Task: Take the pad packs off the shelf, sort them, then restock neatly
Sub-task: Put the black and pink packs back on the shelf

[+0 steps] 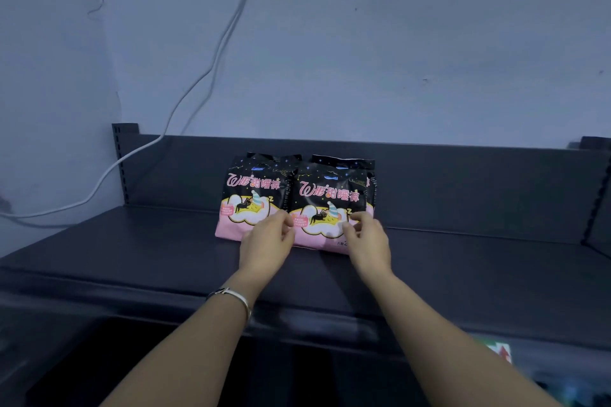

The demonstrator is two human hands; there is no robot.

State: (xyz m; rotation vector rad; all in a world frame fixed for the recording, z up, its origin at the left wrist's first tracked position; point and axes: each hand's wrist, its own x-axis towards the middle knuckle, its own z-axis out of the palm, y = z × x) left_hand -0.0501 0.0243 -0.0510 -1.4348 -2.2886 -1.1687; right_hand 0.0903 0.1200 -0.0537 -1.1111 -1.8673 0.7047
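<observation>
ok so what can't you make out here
Head view:
- Packs behind left pack and right pack: hidden by them, count unknown.
- Right pack's lower print: covered by right hand.
- Whether left hand or right hand pinches: fingertips blurred.
- Below the shelf: dark, cut off at bottom edge.
</observation>
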